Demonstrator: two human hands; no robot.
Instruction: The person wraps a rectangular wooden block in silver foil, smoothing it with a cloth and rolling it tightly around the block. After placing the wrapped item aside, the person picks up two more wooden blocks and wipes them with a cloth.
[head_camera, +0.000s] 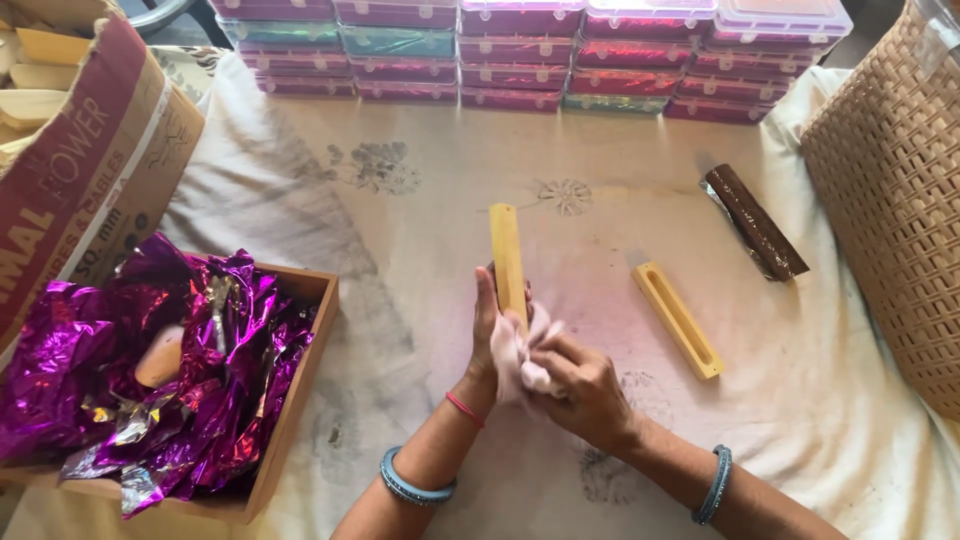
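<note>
Left hand (487, 318) clamped along lower end of flat yellow wooden strip (507, 262), held upright above cloth-covered table (420, 240), presumably to expose its face; right hand (583, 385) closed on soft pale rag (520, 352), pressed against strip. Slotted yellow wooden piece (678, 320) and dark wrapped stick (755, 222) lying apart at right; crinkled purple foil (190, 350) heaped in wooden tray (300, 390).

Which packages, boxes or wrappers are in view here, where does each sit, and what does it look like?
Cardboard carton: far left, tilted, tan and maroon, printed.
Plastic cases: stacked along the table's far edge, flat, mostly pink-purple, a few teal.
Wooden tray: left, holding crumpled purple foil.
Foil-wrapped stick: right, long, dark brown.
Woven basket: right edge, tan.
Left hand holds a yellow wooden strip; right hand holds a pale cloth.
</note>
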